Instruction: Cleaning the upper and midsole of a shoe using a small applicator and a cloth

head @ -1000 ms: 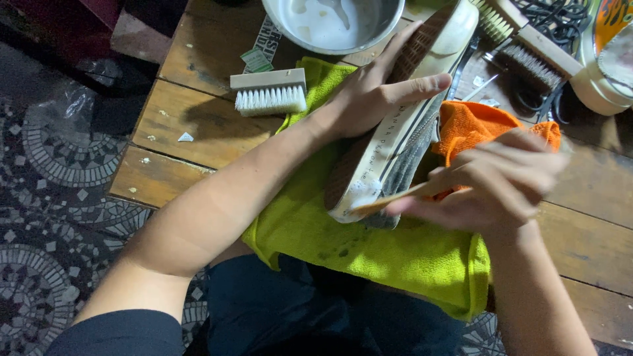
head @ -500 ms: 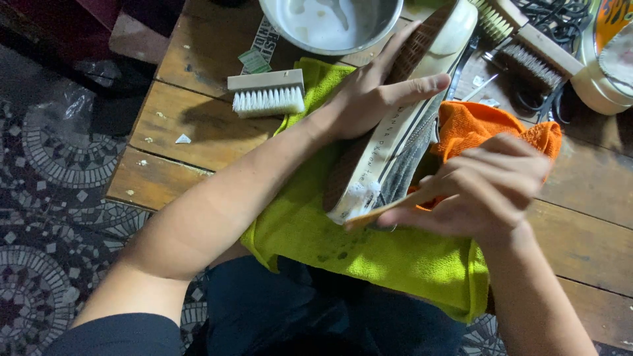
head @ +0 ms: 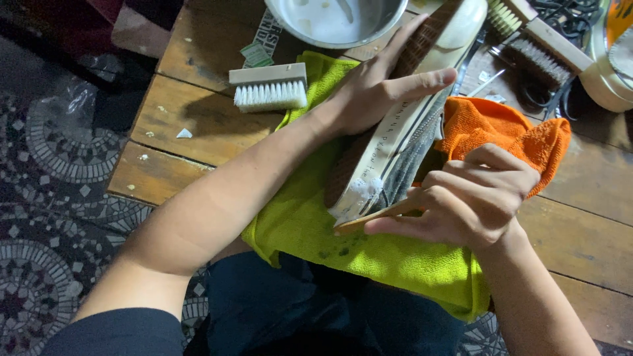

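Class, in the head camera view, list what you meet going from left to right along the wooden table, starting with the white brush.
White-bristled brush → left hand → shoe turned on its side → orange cloth → pale shoe at the right edge. The wooden brush in the right hand overlaps the shoe, so it is left out.

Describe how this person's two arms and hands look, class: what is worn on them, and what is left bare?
Both arms are bare from hand to above the elbow. The left hand and the right hand wear no gloves, and no rings, watch or bracelet show. A dark short sleeve covers the left upper arm at the bottom edge of the picture. The right arm shows no sleeve in view.
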